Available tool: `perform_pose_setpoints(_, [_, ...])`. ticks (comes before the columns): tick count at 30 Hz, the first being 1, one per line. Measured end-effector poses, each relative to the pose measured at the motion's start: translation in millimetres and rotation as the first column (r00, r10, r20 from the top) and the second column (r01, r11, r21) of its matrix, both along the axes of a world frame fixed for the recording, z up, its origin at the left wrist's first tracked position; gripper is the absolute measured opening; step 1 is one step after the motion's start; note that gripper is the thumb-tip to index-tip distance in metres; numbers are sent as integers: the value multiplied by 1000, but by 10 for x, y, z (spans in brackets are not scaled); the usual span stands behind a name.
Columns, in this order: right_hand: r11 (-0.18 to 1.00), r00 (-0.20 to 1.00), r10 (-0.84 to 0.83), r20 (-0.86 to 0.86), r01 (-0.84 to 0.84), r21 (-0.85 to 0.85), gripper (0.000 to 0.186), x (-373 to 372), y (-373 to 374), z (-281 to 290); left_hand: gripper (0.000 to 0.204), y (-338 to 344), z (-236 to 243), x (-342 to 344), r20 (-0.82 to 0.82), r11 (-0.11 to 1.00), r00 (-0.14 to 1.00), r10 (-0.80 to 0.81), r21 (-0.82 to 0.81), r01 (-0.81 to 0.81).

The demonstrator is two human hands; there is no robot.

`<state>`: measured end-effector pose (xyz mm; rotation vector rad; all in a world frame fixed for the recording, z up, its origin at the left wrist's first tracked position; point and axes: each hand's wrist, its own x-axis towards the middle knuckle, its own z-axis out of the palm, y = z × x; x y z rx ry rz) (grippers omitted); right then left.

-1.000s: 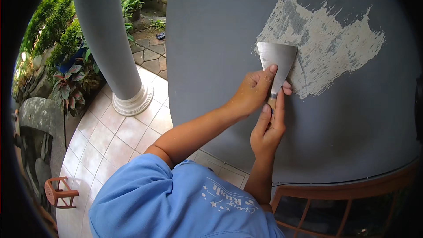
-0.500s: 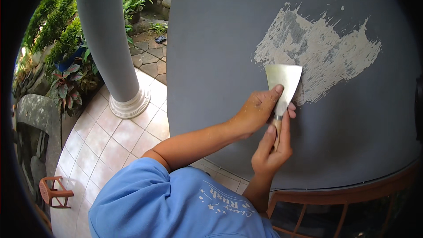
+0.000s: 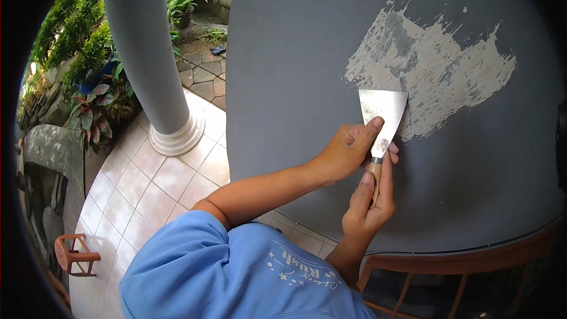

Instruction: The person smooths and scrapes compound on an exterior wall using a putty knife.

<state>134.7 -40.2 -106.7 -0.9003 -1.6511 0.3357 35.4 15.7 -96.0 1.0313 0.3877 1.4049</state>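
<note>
A putty knife (image 3: 385, 105) with a wide metal blade and a wooden handle points blade-up in front of the grey wall (image 3: 283, 82). My left hand (image 3: 349, 152) pinches the blade, its thumb lying on the metal face and its other fingers behind. Lower down, my right hand (image 3: 371, 205) is closed round the wooden handle (image 3: 375, 172). A dark smudge shows on the blade near its neck. Just beyond the blade's edge lies a scraped whitish patch (image 3: 437, 77) with ragged edges; whether the blade touches the wall I cannot tell.
To the left a grey round column (image 3: 144, 53) stands on a pale tiled floor (image 3: 156, 186). A small brown stool (image 3: 77, 254) is at the lower left, plants (image 3: 88, 112) beyond it. A brown-framed window (image 3: 449, 266) sits at the lower right.
The putty knife has tilted slightly in my hands, so its blade looks brighter and the smudge near its neck shows. Both hands keep their hold; the whole view has shifted a little.
</note>
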Motion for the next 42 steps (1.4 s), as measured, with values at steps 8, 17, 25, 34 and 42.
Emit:
perform_pose_setpoints(8, [969,998,-16,69,-2,245,45,-79,66,11,59,3,7,-12,27,999,999,19,-50,-18])
perform_pose_setpoints(17, [963,991,-62,115,29,270,46,-117,74,16,59,14,23,-71,65,992,996,-64,-104,71])
perform_pose_setpoints(25, [981,993,-14,116,-9,192,45,-124,197,44,61,145,36,-116,-8,999,1000,11,33,-11])
perform_pose_setpoints(34, [986,994,-33,102,16,164,45,-84,37,46,62,27,74,-168,-43,987,990,-134,-91,130])
perform_pose_setpoints(42, [986,995,-42,86,27,163,46,9,79,51,63,80,30,-45,-24,1000,999,-29,5,29])
